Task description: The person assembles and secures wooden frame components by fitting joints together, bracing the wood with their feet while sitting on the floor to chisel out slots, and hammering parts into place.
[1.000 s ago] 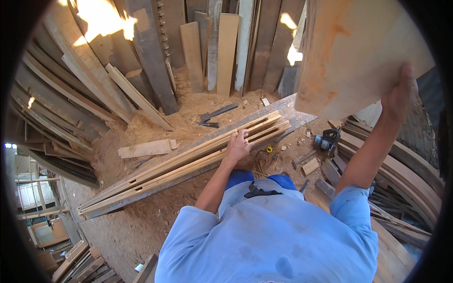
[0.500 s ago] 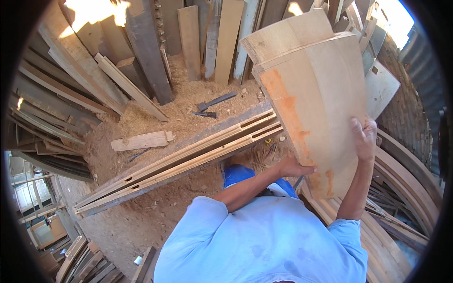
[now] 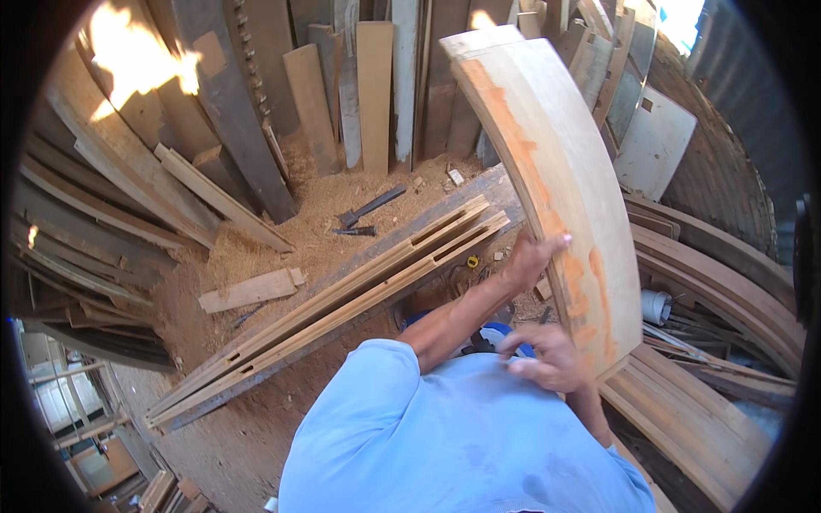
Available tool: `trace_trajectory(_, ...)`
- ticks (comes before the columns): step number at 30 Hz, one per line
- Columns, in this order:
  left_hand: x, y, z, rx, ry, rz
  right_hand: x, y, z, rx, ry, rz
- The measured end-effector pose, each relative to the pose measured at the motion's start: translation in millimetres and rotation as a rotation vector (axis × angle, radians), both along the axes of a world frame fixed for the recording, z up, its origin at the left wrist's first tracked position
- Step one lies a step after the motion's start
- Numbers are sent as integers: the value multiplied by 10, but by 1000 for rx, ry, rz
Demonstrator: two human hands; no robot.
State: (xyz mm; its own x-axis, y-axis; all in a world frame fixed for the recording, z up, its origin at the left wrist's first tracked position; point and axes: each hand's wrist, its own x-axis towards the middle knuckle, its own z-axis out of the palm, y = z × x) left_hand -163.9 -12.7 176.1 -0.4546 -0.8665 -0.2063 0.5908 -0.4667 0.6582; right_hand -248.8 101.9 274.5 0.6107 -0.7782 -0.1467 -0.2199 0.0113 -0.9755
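Observation:
A wide pale wooden panel [image 3: 569,179] with a stepped far end leans up in front of me. Orange smears run along its left side. My left hand [image 3: 532,259] grips that left edge, thumb on the face and fingers behind, partly hidden. Close to my shirt, beside the panel's lower end, is my right hand [image 3: 547,352]. It is off the panel, fingers loosely bent and apart, with nothing visible in them. Left of the panel, two long slotted wooden rails [image 3: 368,295] lie side by side on a narrow bench [image 3: 500,184].
A hammer-like tool [image 3: 372,205] and a short dark tool [image 3: 355,231] lie among shavings beyond the rails. A wood offcut [image 3: 248,291] is farther left. Boards [image 3: 375,94] stand along the back. Curved timbers [image 3: 727,274] and planks [image 3: 684,419] lie on the right.
My right hand has let go of the panel's right side and come down toward my chest. The panel has turned edge-on somewhat, and my left hand has moved up along its edge.

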Motion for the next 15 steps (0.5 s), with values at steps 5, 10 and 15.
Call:
trace_trajectory(5,-170,-220,368,75,319,8,-1180,555,-1480,251,83,-834)
trace_trajectory(10,131,-95,896,332,404,-41,-2449,-261,-1138,-349,-254,-1428)
trace_trajectory(15,359,-57,1151,419,469,-64,-2231,-1262,452,-598,-930,-782)
